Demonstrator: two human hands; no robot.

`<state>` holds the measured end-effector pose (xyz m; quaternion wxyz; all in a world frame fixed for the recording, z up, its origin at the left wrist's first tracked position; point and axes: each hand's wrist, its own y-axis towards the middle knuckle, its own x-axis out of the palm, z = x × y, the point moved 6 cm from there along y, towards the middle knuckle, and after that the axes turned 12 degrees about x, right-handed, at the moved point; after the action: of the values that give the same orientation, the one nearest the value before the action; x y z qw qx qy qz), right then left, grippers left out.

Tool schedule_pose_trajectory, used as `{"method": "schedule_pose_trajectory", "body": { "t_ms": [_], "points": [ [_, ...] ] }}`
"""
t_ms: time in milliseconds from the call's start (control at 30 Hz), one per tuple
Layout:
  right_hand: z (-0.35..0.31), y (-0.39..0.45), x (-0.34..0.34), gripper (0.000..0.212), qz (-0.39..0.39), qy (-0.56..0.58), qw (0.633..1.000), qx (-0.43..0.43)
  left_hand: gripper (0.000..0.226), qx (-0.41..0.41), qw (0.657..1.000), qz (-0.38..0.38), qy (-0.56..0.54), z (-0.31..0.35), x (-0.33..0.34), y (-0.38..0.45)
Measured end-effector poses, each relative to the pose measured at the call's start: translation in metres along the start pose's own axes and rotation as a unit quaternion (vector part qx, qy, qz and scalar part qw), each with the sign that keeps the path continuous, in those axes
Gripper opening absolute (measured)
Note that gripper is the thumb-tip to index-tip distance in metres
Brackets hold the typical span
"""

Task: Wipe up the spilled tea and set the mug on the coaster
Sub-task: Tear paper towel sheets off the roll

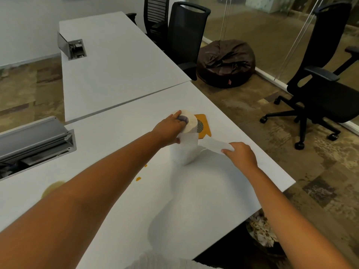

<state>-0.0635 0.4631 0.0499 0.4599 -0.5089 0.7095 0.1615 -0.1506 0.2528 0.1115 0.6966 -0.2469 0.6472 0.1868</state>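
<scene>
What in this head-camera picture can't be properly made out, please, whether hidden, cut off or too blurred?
- Mug: not seen anywhere in the head view; it may stand behind the tissue roll, or not.
- Coaster: partly hidden by the roll, so its full shape is unclear.
- Tea puddle: largely covered by the left forearm; its extent is unknown.
- Left hand: its grip on the roll is partly hidden by the roll.
- Right hand: fingertips hidden behind the tissue strip.

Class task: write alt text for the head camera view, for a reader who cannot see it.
Two bare hands unroll a tissue roll on a white table: the left hand holds the roll, the right hand pulls its loose sheet. Tea spills dot the table; an orange coaster lies behind the roll.
</scene>
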Motion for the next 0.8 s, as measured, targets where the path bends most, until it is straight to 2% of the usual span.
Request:
{"method": "schedule_pose_trajectory", "body": {
  "t_ms": [133, 467, 667, 800],
  "points": [
    [0.004, 0.008, -0.004, 0.033, -0.02, -0.002, 1.0, 0.009, 0.064, -0.003, 1.0, 0.005, -0.001, 0.0, 0.001, 0.001],
    [0.02, 0.018, -0.004, 0.035, -0.013, 0.003, 0.998, 0.057, 0.063, -0.011, 1.0, 0.005, -0.007, -0.002, 0.001, -0.001],
    [0.024, 0.016, -0.001, 0.027, -0.042, -0.004, 0.999, 0.031, 0.063, -0.01, 1.0, 0.003, -0.007, -0.001, 0.0, -0.002],
    [0.033, 0.02, -0.002, 0.028, -0.033, -0.015, 0.998, 0.06, 0.062, -0.009, 1.0, 0.003, -0.01, 0.0, 0.0, -0.001]
  ]
}}
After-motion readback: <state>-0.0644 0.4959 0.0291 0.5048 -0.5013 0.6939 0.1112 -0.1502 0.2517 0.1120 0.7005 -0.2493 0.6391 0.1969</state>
